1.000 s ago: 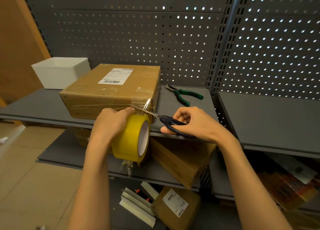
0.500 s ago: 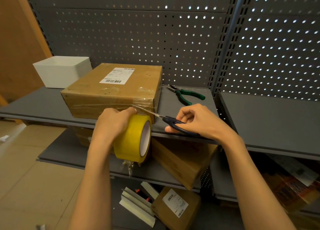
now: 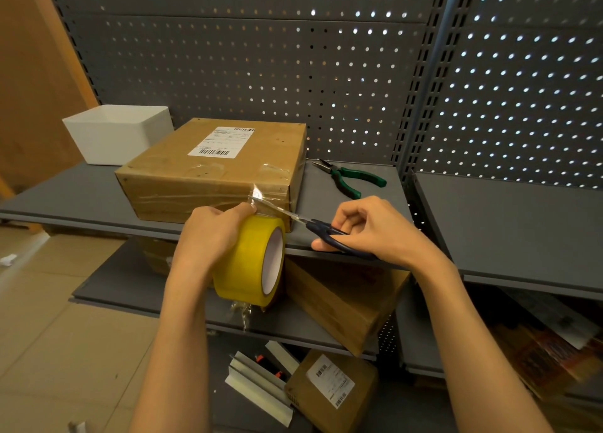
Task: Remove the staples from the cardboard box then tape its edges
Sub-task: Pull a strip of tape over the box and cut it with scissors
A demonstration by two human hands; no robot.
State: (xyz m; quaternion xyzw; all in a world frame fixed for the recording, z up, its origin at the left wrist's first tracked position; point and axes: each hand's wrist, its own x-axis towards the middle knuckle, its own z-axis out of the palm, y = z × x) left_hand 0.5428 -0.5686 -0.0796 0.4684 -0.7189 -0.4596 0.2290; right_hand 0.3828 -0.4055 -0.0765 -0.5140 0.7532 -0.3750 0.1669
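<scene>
Little has shifted, I note: left hand [image 3: 208, 233] still grips tape roll [image 3: 251, 259], right hand [image 3: 368, 227] holds scissors [image 3: 313, 225] at the cardboard box [image 3: 212, 178] corner.

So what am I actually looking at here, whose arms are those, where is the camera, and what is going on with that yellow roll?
No machine here: the camera is worn on a person's head, looking down at their own two bare arms. The left hand grips a yellow roll of clear packing tape. The right hand holds dark-handled scissors, blades at the clear strip stretched from the roll to the brown cardboard box with a white label. The box sits on a grey metal shelf, with green-handled pliers to its right and a white plastic tub behind it to the left.
</scene>
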